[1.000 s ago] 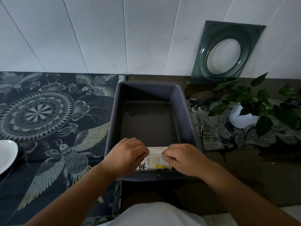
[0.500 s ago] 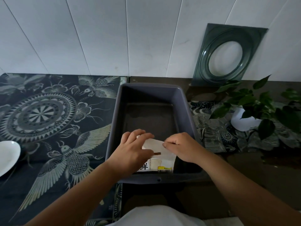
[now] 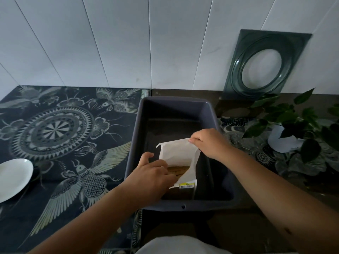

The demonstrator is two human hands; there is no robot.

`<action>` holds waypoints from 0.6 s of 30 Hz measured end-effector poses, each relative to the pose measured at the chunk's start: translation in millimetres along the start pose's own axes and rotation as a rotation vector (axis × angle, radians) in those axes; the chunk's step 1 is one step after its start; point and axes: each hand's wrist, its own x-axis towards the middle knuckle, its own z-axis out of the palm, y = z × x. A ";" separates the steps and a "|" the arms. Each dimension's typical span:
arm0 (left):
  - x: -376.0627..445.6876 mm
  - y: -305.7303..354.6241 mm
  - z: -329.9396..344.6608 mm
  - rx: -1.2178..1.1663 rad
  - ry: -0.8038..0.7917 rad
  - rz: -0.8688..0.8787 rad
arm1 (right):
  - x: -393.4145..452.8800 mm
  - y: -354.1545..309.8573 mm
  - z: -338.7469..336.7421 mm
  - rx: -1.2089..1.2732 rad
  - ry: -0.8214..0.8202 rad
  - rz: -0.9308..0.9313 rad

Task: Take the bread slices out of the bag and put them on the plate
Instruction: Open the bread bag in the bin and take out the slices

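Observation:
A white bread bag stands in the near end of a dark grey plastic bin. Its top is spread wide, and brown bread slices show inside. My right hand pinches the bag's far right top edge and holds it up. My left hand has its fingers at the bag's mouth on the left, reaching in toward the slices; whether it grips one is hidden. A white plate sits at the far left edge, partly cut off.
A dark patterned mat covers the counter left of the bin. At the right stands a potted plant in a white pot. A green glass square dish leans against the white panelled wall.
The folded bag top has been unrolled and pulled open. My right hand rose and moved right with the edge. My left hand went from the fold to the bag's mouth.

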 end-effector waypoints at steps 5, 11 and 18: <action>3.7 1.6 -9.2 0.031 -0.022 -0.005 | -36.3 -12.1 10.9 -0.151 0.228 -0.183; 12.6 -9.1 -14.9 0.181 -0.093 0.046 | -69.6 -23.6 2.7 -0.430 -0.054 -0.679; 9.1 -17.3 -18.0 0.199 -0.190 0.164 | -82.4 -8.9 -15.1 -0.610 -0.165 -0.592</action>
